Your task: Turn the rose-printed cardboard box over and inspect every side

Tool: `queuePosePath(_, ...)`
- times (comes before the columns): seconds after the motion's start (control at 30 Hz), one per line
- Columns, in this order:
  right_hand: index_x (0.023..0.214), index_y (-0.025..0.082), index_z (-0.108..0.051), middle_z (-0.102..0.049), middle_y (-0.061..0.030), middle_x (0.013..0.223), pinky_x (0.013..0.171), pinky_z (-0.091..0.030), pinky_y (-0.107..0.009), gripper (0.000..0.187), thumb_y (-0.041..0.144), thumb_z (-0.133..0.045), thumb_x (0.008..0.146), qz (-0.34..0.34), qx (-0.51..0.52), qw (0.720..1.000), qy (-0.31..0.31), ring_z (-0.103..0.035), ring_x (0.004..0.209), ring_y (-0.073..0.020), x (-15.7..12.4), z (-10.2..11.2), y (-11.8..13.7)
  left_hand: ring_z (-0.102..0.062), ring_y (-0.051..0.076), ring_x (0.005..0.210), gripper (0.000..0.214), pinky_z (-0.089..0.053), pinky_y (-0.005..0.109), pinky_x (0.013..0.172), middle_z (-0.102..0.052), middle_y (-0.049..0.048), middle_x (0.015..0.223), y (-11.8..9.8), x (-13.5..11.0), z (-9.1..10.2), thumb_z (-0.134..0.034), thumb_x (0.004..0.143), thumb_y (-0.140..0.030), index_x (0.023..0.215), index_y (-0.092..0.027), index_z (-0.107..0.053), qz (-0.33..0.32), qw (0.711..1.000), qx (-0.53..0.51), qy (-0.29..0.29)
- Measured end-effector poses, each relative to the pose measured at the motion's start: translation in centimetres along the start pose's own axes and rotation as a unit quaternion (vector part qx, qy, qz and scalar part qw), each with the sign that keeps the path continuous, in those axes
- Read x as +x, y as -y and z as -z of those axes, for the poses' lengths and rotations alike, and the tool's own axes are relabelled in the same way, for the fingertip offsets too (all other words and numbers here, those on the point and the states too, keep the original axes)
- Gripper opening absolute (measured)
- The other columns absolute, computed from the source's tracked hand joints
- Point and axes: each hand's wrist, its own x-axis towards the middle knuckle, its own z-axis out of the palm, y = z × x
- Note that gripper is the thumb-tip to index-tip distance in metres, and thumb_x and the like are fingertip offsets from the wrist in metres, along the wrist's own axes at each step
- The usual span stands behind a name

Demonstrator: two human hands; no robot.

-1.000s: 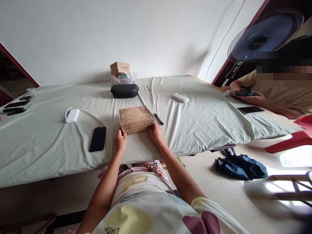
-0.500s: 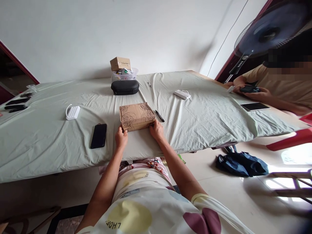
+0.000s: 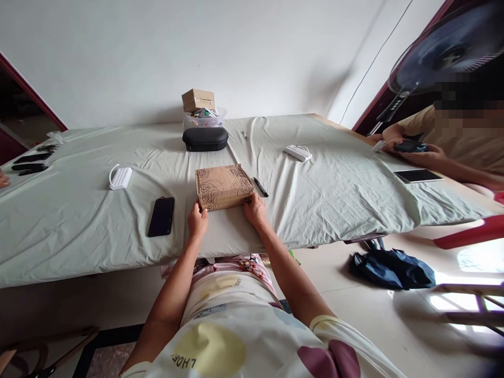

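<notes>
A brown cardboard box (image 3: 224, 184) with dark scribbled swirls on its top and front lies on the cloth-covered table in front of me. My left hand (image 3: 197, 219) grips its near left corner, thumb on the front. Closed on the near right corner is my right hand (image 3: 255, 209); some fingers are hidden behind the box. Just right of the box lies a black marker pen (image 3: 260, 187). A dark smartphone (image 3: 161, 217) rests flat to the left of my left hand.
White power banks with looped cables lie left (image 3: 121, 177) and right (image 3: 298, 153). Behind the box are a black case (image 3: 205, 139) and a plastic basket (image 3: 210, 122) under a small carton (image 3: 198, 100). A person at right holds a dark object (image 3: 410, 146) near a tablet (image 3: 418, 176) and fan (image 3: 449, 55).
The view has shifted slightly, so things on the table appear a little further right. Both hands keep their hold on the box, which stays in place. Another hand shows more at the far left edge.
</notes>
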Motion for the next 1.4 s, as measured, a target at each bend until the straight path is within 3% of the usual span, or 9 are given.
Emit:
queuePosePath(0.47,0.133,0.014,-0.057,-0.07,-0.0191,0.122,0.1,-0.047,-0.046,0.048,0.016,-0.051,0.086,0.033,0.015,0.998,-0.043,-0.061,0.114,-0.0342,0.8,-1.2,-1.3,-0.073,0.03,0.123,0.047,-0.054,0.039,0.106,-0.077,0.0166,0.13,-0.4,0.1,0.3,-0.052,0.097,-0.006,0.142,-0.016,-0.062,0.01,1.0,0.013,0.015)
queuePosePath(0.9,0.115,0.02,-0.06,-0.069,-0.0124,0.1,0.093,-0.049,-0.048,0.039,0.025,-0.058,0.076,0.041,0.062,0.995,-0.072,-0.059,0.1,-0.0316,1.9,-2.0,-2.4,-0.071,0.028,0.123,0.038,-0.053,0.039,0.109,-0.077,0.0163,0.124,-0.3,0.5,0.2,-0.05,0.093,-0.002,0.121,-0.016,-0.071,-0.008,0.999,0.029,-0.023)
queuePosePath(1.1,0.116,0.019,-0.062,-0.069,-0.0115,0.096,0.091,-0.05,-0.046,0.041,0.024,-0.056,0.076,0.037,0.06,0.995,-0.065,-0.061,0.095,-0.0297,1.8,-1.6,-2.1,-0.071,0.028,0.119,0.028,-0.055,0.039,0.107,-0.076,0.0166,0.12,-0.4,0.5,0.1,-0.052,0.096,-0.007,0.116,-0.015,-0.071,-0.001,0.999,0.028,-0.022)
queuePosePath(1.27,0.132,0.02,-0.058,-0.069,-0.0078,0.096,0.096,-0.053,-0.046,0.052,0.027,-0.055,0.081,0.08,0.131,0.983,-0.098,-0.065,0.097,-0.0282,1.5,-1.1,-1.8,-0.068,0.028,0.131,0.04,-0.052,0.04,0.115,-0.072,0.0187,0.136,-0.2,0.2,-0.3,-0.053,0.1,-0.016,0.138,-0.014,-0.064,-0.022,0.996,-0.027,-0.083)
queuePosePath(1.4,0.131,0.02,-0.057,-0.068,-0.0071,0.096,0.099,-0.054,-0.047,0.042,0.037,-0.055,0.092,0.138,0.207,0.947,-0.205,-0.067,0.094,-0.0254,0.8,-0.2,-1.4,-0.066,0.028,0.134,0.043,-0.048,0.042,0.12,-0.069,0.022,0.14,0.4,-0.3,-0.5,-0.051,0.103,-0.025,0.144,-0.013,-0.06,-0.11,0.979,-0.062,-0.158)
